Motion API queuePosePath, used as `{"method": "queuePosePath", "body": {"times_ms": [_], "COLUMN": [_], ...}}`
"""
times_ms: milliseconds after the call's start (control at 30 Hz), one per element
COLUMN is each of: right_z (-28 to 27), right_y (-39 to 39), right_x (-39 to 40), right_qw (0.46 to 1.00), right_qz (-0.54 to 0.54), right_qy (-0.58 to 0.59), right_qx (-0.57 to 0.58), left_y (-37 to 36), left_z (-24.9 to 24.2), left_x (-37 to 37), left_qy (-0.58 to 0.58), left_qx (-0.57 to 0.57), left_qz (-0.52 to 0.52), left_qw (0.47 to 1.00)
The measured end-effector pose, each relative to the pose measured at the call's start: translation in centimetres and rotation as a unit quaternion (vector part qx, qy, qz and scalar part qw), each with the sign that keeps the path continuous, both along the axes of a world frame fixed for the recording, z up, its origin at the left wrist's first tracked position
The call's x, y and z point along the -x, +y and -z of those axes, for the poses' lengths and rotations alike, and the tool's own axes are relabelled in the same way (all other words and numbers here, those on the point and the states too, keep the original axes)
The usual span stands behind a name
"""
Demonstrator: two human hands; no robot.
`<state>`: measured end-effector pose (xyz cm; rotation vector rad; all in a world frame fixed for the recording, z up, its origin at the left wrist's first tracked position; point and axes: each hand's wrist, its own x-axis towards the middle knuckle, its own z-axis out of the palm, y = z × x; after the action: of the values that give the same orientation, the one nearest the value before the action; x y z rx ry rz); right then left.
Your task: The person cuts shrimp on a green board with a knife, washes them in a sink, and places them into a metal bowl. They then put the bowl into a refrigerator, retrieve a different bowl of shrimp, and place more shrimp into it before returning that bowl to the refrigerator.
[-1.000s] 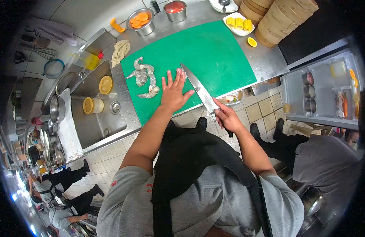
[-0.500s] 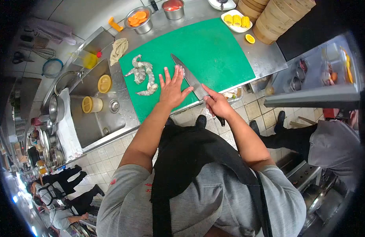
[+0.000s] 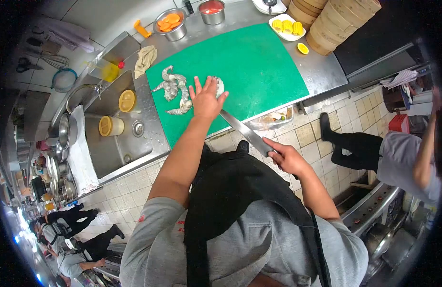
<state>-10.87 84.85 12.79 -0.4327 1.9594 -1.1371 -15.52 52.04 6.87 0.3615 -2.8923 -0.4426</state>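
My left hand (image 3: 207, 101) lies palm down with its fingers spread over the green cutting board (image 3: 259, 67). A grey-white shrimp (image 3: 220, 86) peeks out beside its fingers, partly hidden by them. My right hand (image 3: 287, 159) grips the handle of a kitchen knife (image 3: 248, 136). Its blade runs up and left past the board's near edge, with the tip close to my left thumb and partly hidden by the hand. Just left of my left hand, several raw grey shrimp (image 3: 171, 88) lie together on the board.
Left of the board are a crumpled cloth (image 3: 145, 60) and a sink (image 3: 95, 148) with yellow-lidded containers. Behind stand a bowl of carrot slices (image 3: 174, 32), a metal pot (image 3: 212, 18), a plate of corn (image 3: 288, 36) and bamboo steamers (image 3: 343, 24). A co-worker (image 3: 402, 155) stands at right.
The knife has slid back toward my body, its blade now mostly off the board. My left hand has shifted slightly left. At right, the open drawer has shut and the co-worker has moved.
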Motion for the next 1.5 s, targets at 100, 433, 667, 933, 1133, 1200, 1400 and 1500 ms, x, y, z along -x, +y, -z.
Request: {"method": "queuePosePath", "body": {"times_ms": [100,433,667,933,1133,1200,1400,1500], "right_z": [-0.5,-1.9,-2.2,-1.4,-0.9,-1.2,-1.3,-1.0], "right_y": [0.8,2.8,2.2,0.0,-2.7,-3.3,-3.7,-3.5], "right_x": [-0.4,0.0,1.0,1.2,2.1,2.3,1.9,1.7], "right_qw": [0.999,0.993,0.989,0.998,0.996,0.995,0.994,0.995], "right_qz": [0.014,0.107,0.143,0.064,-0.001,-0.019,-0.020,-0.014], "right_qy": [-0.029,-0.038,-0.038,-0.023,0.084,0.099,0.098,0.090], "right_qx": [-0.005,-0.029,-0.002,0.009,0.000,-0.022,-0.031,-0.036], "left_y": [0.5,-5.1,-5.0,-6.5,-6.1,-6.6,-7.3,-7.3], "left_z": [-2.1,0.4,-2.4,-2.9,-1.8,-1.7,-1.9,-2.1], "left_x": [1.1,1.7,-1.4,-3.3,1.6,2.5,3.5,3.6], "left_qy": [0.026,0.045,0.049,0.087,-0.016,-0.036,-0.076,-0.101], "left_qx": [-0.067,-0.416,-0.383,-0.164,-0.083,-0.088,-0.114,-0.126], "left_qz": [-0.065,-0.227,-0.236,-0.099,-0.055,-0.049,-0.053,-0.067], "left_qw": [0.995,0.880,0.892,0.978,0.995,0.994,0.989,0.985]}}
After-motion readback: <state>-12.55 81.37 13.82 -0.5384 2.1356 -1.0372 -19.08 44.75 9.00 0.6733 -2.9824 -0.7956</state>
